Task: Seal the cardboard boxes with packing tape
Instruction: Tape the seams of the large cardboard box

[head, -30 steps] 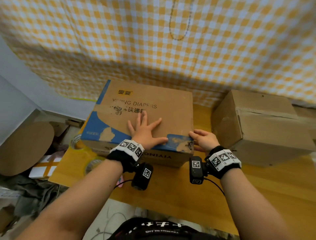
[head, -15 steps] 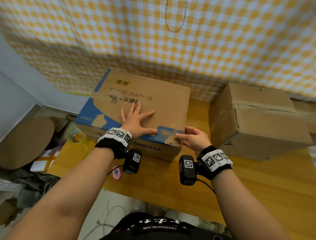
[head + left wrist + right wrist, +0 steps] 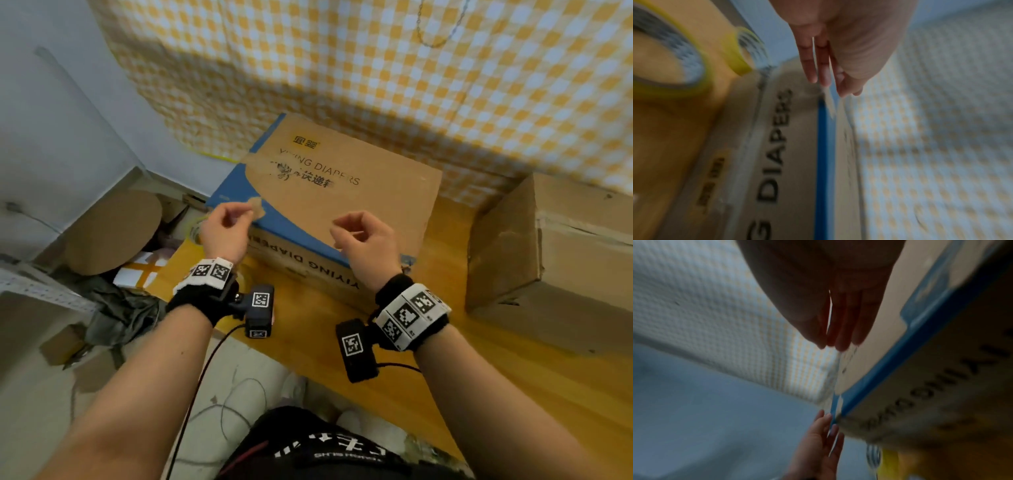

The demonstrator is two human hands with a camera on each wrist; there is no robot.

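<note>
The brown and blue diaper box (image 3: 359, 192) lies flat and closed on the yellow table (image 3: 479, 383). My left hand (image 3: 229, 222) hovers over its near left corner and my right hand (image 3: 356, 233) over its near edge. Both have loosely curled fingers, hold nothing and do not touch the box. In the left wrist view the fingers (image 3: 813, 65) hang above the box (image 3: 781, 154), with two yellow tape rolls (image 3: 670, 65) on the table beside it. In the right wrist view my right-hand fingers (image 3: 840, 331) hang over the box top (image 3: 890, 337).
A plain cardboard box (image 3: 555, 260) stands on the table to the right. A checked yellow curtain (image 3: 376, 68) hangs right behind the boxes. Cardboard pieces (image 3: 113, 233) and clutter lie on the floor to the left, past the table's edge.
My left palm has lifted off the box top and moved left. My right hand has left the box's front right corner and risen over the near edge. The head view has shifted left.
</note>
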